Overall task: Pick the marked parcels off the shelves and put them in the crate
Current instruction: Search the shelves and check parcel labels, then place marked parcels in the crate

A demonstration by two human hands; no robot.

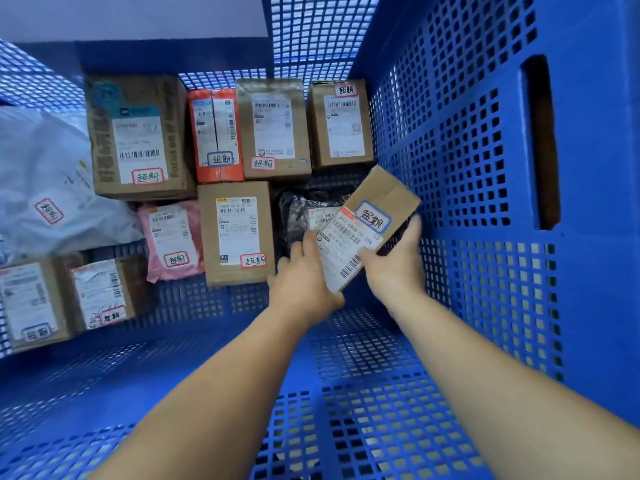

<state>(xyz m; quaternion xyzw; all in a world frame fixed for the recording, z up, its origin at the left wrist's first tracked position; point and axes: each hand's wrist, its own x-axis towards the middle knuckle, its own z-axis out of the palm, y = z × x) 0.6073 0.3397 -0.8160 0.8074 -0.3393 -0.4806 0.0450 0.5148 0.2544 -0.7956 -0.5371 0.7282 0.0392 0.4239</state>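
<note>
Hands both grip small parcel, hiding black bag behind; crate.

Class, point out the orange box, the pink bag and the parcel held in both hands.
Orange box (217, 133): head view, on its label.
Pink bag (172, 239): head view, on its label.
Held parcel (372, 216): head view, on its blue-edged sticker.

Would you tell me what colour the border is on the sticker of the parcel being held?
Blue, on the held parcel, seen in the head view.

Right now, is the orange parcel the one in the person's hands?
No, both hands hold a small brown cardboard box; the orange parcel lies in the crate.
</note>
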